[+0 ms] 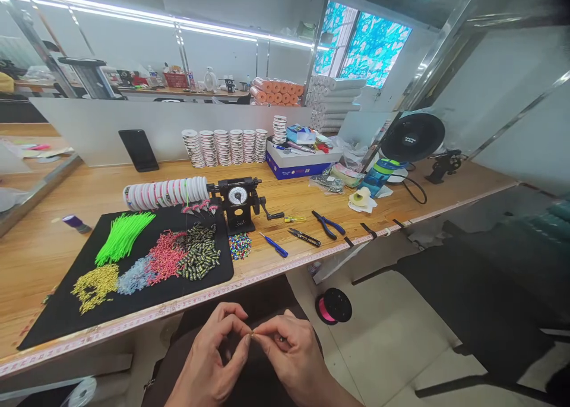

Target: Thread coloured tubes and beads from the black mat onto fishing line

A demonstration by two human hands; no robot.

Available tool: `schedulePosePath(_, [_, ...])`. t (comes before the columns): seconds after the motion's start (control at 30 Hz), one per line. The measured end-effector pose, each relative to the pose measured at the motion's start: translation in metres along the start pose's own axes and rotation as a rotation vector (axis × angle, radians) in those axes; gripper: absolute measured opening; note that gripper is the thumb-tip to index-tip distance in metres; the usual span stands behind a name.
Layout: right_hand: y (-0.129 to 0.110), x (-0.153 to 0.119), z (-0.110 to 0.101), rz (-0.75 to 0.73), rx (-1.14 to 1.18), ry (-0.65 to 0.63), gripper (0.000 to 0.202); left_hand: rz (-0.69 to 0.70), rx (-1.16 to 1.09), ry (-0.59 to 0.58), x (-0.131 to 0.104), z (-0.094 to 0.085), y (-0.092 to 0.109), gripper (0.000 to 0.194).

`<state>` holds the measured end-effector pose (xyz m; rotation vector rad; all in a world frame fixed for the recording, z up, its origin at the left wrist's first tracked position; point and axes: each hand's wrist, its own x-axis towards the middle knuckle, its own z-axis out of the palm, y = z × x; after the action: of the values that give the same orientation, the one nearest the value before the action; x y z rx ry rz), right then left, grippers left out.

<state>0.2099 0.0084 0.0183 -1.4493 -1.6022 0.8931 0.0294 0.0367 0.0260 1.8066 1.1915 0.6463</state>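
Note:
Over the lap, in front of the table edge, my left hand (219, 355) and my right hand (291, 349) meet at their fingertips. Both pinch with thumb and index finger at one spot, where something tiny shows between them; it is too small to name. Beyond them a black mat (164, 300) bears piles of gold pieces (95, 287), pale blue pieces (135, 274), pink pieces (165, 256), dark striped beads (200, 255) and bright green strips (123, 236). Multicoloured beads (240, 246) lie beside the mat.
A black winding machine (238, 208) holds a row of white spools (167, 193). To its right lie a blue-handled tool (276, 248), black snips (304, 237) and blue pliers (328, 224). A phone (138, 150) leans behind. A pink-wound spool (333, 306) is on the floor.

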Motion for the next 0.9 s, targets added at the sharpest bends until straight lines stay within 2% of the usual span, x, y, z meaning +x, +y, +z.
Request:
schedulePosePath(0.1, [0.001, 0.0, 0.0, 0.022, 0.052, -0.01, 0.023, 0.028, 0.004, 0.018, 0.002, 0.001, 0.0, 0.02])
schedulePosePath(0.3, [-0.003, 0.0, -0.009, 0.165, 0.174, -0.129, 0.018, 0.056, -0.001, 0.044, 0.004, -0.001, 0.007, 0.018])
schedulePosePath(0.53, [0.009, -0.001, -0.008, 0.231, 0.284, -0.18, 0.021, 0.134, 0.082, 0.032, 0.003, 0.001, 0.008, 0.013])
schedulePosePath(0.9, [0.003, 0.0, -0.012, 0.16, 0.23, -0.175, 0.017, 0.143, 0.161, 0.018, 0.001, 0.003, 0.005, 0.013])
